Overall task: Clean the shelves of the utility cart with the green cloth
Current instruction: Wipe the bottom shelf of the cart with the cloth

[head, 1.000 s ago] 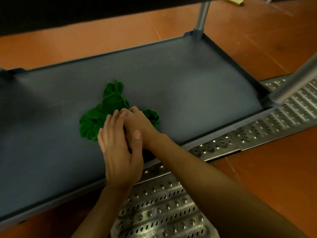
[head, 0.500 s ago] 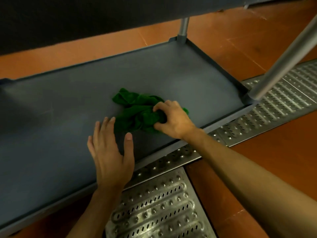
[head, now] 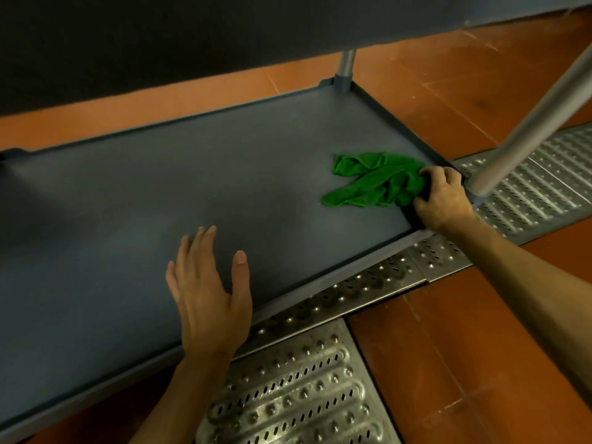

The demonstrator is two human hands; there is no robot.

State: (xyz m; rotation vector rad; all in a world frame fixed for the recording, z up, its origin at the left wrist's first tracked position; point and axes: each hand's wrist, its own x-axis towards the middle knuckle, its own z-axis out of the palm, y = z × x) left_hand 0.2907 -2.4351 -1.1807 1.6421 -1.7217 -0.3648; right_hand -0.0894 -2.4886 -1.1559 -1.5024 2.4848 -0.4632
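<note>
The right hand [head: 443, 200] is gripping the green cloth [head: 374, 181] by its right end, fingers curled over the bunched fabric, in the near right corner of the utility cart's lower shelf [head: 160, 193]. The rest of the cloth is lying crumpled on the grey shelf surface to the left of that hand, in two loose lobes: one is reaching toward the back of the shelf, the other toward the front. The hand is sitting just beside the foot of the near post [head: 528, 116], which is slanting up and out of the top right of the view. From this angle it is hard to tell whether the knuckles are touching the post's base.

The left hand [head: 208, 293] is holding nothing. Its fingers are lying straight and close together with the thumb spread to the side, palm down over the shelf close to the front rim. It is well apart from the cloth, with bare grey shelf lying between them.

The dark underside of the upper shelf [head: 160, 33] is filling the top of the view, and the far post [head: 346, 65] is standing at the shelf's back right corner. Below the front rim, a perforated metal grating [head: 304, 395] is lying across the orange floor tiles [head: 448, 363].
</note>
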